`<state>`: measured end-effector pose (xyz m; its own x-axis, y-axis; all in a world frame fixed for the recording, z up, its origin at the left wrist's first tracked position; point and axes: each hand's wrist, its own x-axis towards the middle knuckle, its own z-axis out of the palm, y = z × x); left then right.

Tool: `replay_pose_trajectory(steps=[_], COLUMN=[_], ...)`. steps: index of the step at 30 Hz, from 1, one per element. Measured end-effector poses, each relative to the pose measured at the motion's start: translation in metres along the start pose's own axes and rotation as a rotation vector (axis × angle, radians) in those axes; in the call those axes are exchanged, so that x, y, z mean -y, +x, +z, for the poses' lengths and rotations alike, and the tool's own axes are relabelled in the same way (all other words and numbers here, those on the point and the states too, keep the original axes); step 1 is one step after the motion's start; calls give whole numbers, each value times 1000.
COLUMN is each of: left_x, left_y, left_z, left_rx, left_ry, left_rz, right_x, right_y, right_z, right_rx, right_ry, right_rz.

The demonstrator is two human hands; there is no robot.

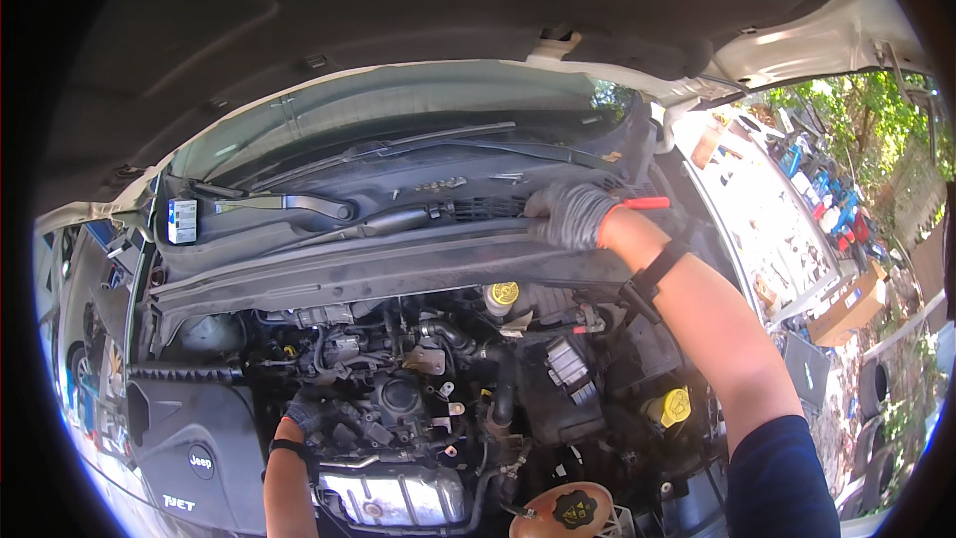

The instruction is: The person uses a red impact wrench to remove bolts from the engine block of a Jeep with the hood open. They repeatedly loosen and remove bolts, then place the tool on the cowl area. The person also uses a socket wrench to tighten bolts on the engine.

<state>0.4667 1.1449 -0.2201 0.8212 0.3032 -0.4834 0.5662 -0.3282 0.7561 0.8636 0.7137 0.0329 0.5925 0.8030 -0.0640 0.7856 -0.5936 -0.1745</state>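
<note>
My right hand (573,216), in a grey glove, is over the black cowl (329,264) below the windshield. It is blurred, and its fingers are too smeared to show whether they grip anything. A red handle (647,203) sticks out just right of it, partly hidden by the hand. Left of the hand lies a long dark tool (393,220) with a thick body. My left hand (311,410), also gloved, reaches into the engine (373,394) beside a round black part (401,396). Its fingers are hidden among dark parts and hoses.
The raised hood (398,10) hangs overhead. On the cowl rest a blue-and-white box (182,221), a grey metal bar (284,202) and small metal pieces (440,184). A coolant tank (568,513) stands at the near edge. A parts-covered table (767,209) is at right.
</note>
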Motion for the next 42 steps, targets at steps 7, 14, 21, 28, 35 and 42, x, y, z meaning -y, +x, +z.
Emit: replay_pose_trajectory(steps=[7,14,21,28,35,42], left_x=[53,32,17,56,34,30], left_y=[46,38,27,28,33,32], left_z=[0,4,5,-17,3,2], left_rx=[-34,59,4,3,-40,-29], left_ry=[150,-36,98,130,250,102], left_rz=[160,-56,-19,39,63,89], right_x=[-81,-61,-10,21,-26,-5], right_y=[70,81,99,134,184,172], right_z=[5,13,18,13,25,24], right_rx=[-146,62,-22,-117,166,2], right_ry=[-143,-361,-226,-284,-774,-593], right_rz=[122,50,-32,31,-317,-347])
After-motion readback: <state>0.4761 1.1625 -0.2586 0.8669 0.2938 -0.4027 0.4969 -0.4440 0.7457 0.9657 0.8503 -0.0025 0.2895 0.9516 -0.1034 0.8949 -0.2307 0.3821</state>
